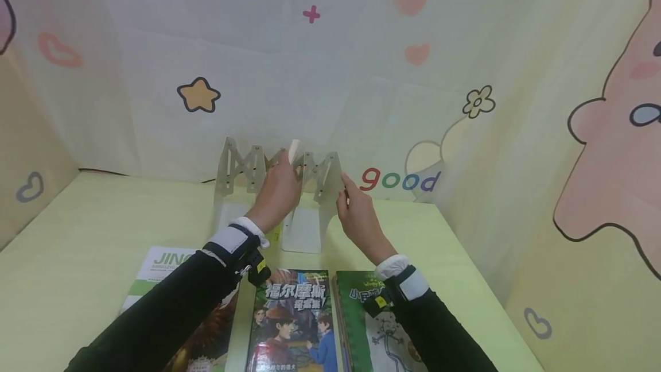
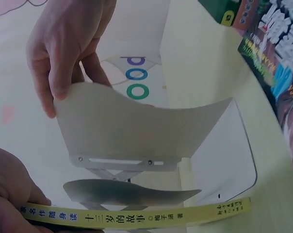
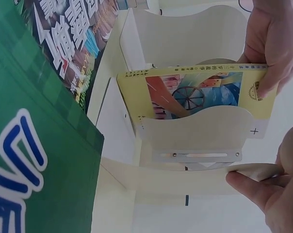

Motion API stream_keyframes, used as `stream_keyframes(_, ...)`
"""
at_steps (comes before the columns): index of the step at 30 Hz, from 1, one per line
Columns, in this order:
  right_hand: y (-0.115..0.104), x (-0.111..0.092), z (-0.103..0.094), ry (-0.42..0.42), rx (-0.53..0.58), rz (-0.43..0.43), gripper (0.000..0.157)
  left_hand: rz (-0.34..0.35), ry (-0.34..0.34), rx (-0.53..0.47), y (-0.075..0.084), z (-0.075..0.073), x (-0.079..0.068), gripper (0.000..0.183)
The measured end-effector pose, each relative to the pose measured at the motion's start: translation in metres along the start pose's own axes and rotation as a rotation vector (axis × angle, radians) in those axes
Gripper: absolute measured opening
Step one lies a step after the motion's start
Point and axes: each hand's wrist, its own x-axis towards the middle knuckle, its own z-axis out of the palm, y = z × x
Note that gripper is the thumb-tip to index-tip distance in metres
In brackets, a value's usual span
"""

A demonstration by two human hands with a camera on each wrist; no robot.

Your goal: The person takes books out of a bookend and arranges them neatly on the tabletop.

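Observation:
A pale metal expanding book stand (image 1: 225,174) with upright panels and crossed links stands at the back of the table. My left hand (image 1: 281,185) grips a thin yellow book (image 3: 137,97) by its upper end. The book is upright between the stand's panels, its illustrated cover showing in the right wrist view and its yellow spine (image 2: 137,218) in the left wrist view. At the stand's right end, my right hand (image 1: 358,220) pinches the upper edge of the end panel (image 2: 122,124) between thumb and fingers.
In front of the stand lie a book marked JING (image 1: 155,268), a comic-style book (image 1: 291,326) and a green book (image 1: 353,314) on the pale yellow table (image 1: 62,234). A printed cloth (image 1: 248,62) hangs behind and along the sides.

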Motion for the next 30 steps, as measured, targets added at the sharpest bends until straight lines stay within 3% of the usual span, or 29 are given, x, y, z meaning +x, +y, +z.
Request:
stream_keyframes(6,-0.001,0.000,0.000,0.003,0.012,-0.003,0.048,0.055,0.022,-0.025,-0.001,0.001,-0.017,0.053)
stream_keyframes(10,-0.002,0.001,0.000,0.012,0.015,-0.015,0.047,0.052,0.048,-0.097,-0.002,0.000,-0.027,0.057)
stream_keyframes(15,-0.003,0.001,0.001,0.018,0.011,-0.020,0.047,0.034,0.118,-0.167,-0.004,-0.002,-0.040,0.054)
stream_keyframes(21,0.000,0.001,0.001,0.019,0.008,-0.023,0.047,0.080,0.194,-0.194,-0.014,-0.003,-0.054,0.048)
stream_keyframes(30,0.000,-0.001,0.002,0.014,0.010,-0.021,0.047,0.139,0.221,-0.256,-0.022,-0.021,-0.073,0.047)
